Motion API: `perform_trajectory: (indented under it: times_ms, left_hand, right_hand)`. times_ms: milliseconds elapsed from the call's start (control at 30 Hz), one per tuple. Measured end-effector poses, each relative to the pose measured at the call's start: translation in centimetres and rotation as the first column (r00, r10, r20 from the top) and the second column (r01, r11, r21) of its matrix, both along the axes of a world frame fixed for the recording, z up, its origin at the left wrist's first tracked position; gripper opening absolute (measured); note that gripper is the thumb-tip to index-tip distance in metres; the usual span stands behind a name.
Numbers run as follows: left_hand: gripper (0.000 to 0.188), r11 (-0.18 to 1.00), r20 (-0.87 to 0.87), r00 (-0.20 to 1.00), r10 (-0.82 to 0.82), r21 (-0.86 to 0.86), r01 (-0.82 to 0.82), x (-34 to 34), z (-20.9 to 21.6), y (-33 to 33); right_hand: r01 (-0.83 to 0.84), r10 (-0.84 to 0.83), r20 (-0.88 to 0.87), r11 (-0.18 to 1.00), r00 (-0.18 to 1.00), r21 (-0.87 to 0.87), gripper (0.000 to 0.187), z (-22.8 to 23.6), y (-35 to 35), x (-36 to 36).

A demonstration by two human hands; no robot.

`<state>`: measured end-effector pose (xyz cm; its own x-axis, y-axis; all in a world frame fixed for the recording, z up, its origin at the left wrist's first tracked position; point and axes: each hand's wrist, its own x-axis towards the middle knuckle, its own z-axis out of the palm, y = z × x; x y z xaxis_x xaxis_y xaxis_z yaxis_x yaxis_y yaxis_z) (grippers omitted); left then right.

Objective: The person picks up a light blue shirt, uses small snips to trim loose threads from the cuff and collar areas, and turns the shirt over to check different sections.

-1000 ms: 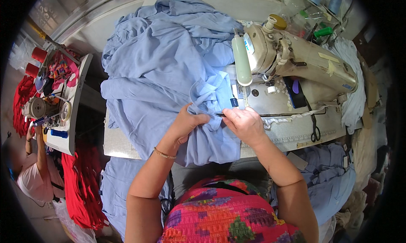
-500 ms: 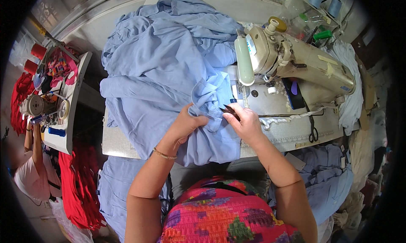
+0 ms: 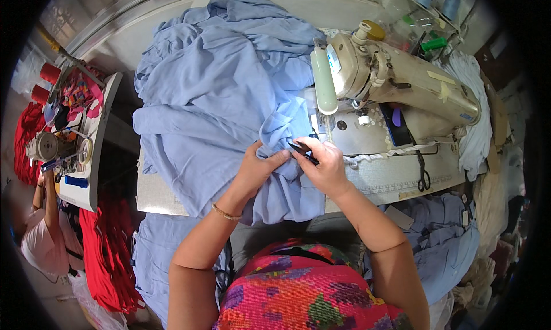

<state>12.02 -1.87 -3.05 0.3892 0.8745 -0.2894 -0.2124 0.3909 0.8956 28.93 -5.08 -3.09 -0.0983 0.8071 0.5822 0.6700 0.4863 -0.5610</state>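
Steering remotely, I have the left hand [image 3: 256,170] pinching blue cloth [image 3: 212,100], the right hand [image 3: 325,164] beside it gripping dark snips [image 3: 305,153]. I'd hold the cloth, left of the sewing machine [image 3: 404,80], taut and angle the snips clear of the left hand.

blue lettering [image 3: 466,116] stands near the right end of the beige sewing machine [image 3: 422,80]; a blue-and-white sticker [image 3: 333,59] marks its head; tiny ruler-like marks [image 3: 396,186] line the table [image 3: 367,179], unreadable.
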Motion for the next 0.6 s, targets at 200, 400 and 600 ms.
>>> perform_trajectory:
  times_ms: [200, 400, 600]
  left_hand:
    - [0.03, 0.999, 0.031, 0.998, 0.047, -0.007, -0.047, 0.2, -0.2, 0.0]
    - [0.031, 0.993, 0.1, 0.988, 0.114, -0.04, -0.11, 0.1, -0.7, 0.1]
    - [0.038, 0.993, 0.12, 0.99, 0.074, -0.096, -0.063, -0.5, -0.2, 0.3]
  right_hand:
    - [0.006, -0.029, -0.261, 0.996, 0.965, -0.089, 0.028, 0.0, -0.6, -0.2]
    - [-0.138, 0.112, -0.211, 0.984, 0.971, -0.112, 0.032, -0.4, -2.0, 0.7]
    - [-0.241, 0.285, 0.072, 0.9, 0.956, -0.363, 0.02, 1.1, -3.0, 1.3]
